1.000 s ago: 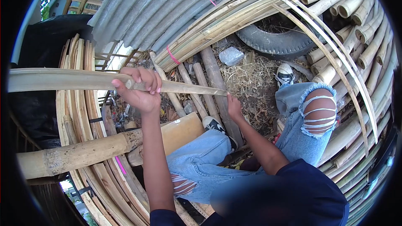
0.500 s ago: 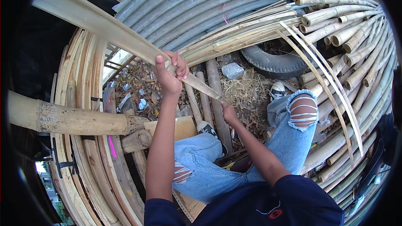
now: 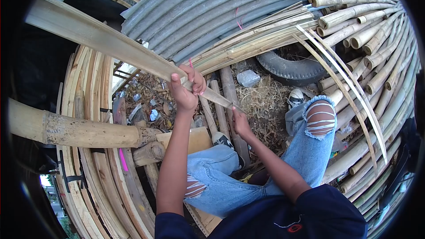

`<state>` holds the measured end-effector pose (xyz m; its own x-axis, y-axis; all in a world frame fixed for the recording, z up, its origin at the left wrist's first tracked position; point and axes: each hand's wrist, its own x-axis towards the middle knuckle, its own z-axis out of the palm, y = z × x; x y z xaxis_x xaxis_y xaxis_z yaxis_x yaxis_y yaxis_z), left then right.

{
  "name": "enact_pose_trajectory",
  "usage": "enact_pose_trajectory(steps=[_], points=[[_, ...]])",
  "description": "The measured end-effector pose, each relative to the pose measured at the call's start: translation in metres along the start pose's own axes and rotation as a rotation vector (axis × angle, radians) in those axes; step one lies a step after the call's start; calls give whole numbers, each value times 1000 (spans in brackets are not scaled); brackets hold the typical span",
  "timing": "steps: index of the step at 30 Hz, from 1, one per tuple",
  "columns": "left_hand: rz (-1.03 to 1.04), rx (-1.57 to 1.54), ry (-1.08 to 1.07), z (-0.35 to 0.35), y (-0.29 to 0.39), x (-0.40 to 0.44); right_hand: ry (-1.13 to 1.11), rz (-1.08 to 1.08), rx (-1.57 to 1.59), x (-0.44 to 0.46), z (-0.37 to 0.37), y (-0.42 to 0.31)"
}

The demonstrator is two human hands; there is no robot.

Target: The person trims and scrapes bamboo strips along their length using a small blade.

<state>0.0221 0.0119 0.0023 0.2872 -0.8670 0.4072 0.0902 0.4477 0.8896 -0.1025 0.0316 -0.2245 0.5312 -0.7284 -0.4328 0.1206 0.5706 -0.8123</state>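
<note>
A long split bamboo strip [image 3: 102, 35] slants from the upper left down to the middle of the view, its hollow inner side showing. My left hand [image 3: 188, 89] is wrapped round it, thumb on the near side and fingers over the far edge. At the strip's lower right end my right hand [image 3: 240, 121] is closed, fingertips against the end. Whether it also holds a tool there is too small to tell. Below the strip, a thick bamboo pole [image 3: 88, 128] lies across a stack of split strips.
Split bamboo strips [image 3: 93, 75] are stacked at left, and more [image 3: 261, 35] lie before a corrugated metal sheet [image 3: 199, 9]. A tyre [image 3: 292, 68] rests on the straw-strewn ground. Bamboo poles [image 3: 376, 40] are piled at right, with two thin curved strips [image 3: 349, 79] across them.
Since the first frame, the strip has tilted from nearly level to a slant, its far end raised in view. Both hands stay on it; lately they and the strip have shifted slightly.
</note>
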Motion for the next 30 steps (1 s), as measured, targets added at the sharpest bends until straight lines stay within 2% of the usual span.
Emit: enact_pose_trajectory(steps=[2,3,5,6,8,9,11,12,14,15,16,18,19,20,22,23,25,27,28,30], points=[[4,10,9,1,1,-2,143,70,-549,27,-34,51],[6,15,17,2,0,-2,151,64,-544,24,-35,47],[4,-9,-7,3,0,-1,103,264,-312,10,-28,29],[1,-33,-13,2,-1,-1,107,266,-303,-2,-14,12],[-1,-25,4,3,-1,0,17,-10,24,-30,26,-24],[-5,-3,19,3,0,1,17,-9,22,-37,35,-33],[-5,17,27,2,1,4,-32,-239,-56,-43,46,-45],[1,14,48,0,0,5,-31,-243,-54,-34,40,-33],[11,14,65,-2,0,6,58,-104,-211,-1,15,6],[8,3,69,-2,0,6,131,-254,-500,4,0,11],[4,-8,72,-2,0,6,132,-258,-496,14,-9,24],[12,7,88,0,0,7,170,-133,-577,32,-15,40],[21,20,113,1,0,8,128,-40,-432,36,-8,39],[37,16,118,-1,-1,8,123,-53,-444,36,-5,37],[27,5,178,-5,-2,9,-53,-34,-327,-11,19,-43],[44,21,182,-3,0,9,-65,-44,-352,-22,30,-59],[38,-17,206,-2,-1,7,-88,-279,-339,-38,44,-73],[9,-46,183,3,1,5,-63,-290,-382,-40,40,-67],[9,-40,164,8,3,4,-21,-299,-396,-37,35,-59],[-22,7,159,11,1,2,74,-289,-709,-1,-1,1]])
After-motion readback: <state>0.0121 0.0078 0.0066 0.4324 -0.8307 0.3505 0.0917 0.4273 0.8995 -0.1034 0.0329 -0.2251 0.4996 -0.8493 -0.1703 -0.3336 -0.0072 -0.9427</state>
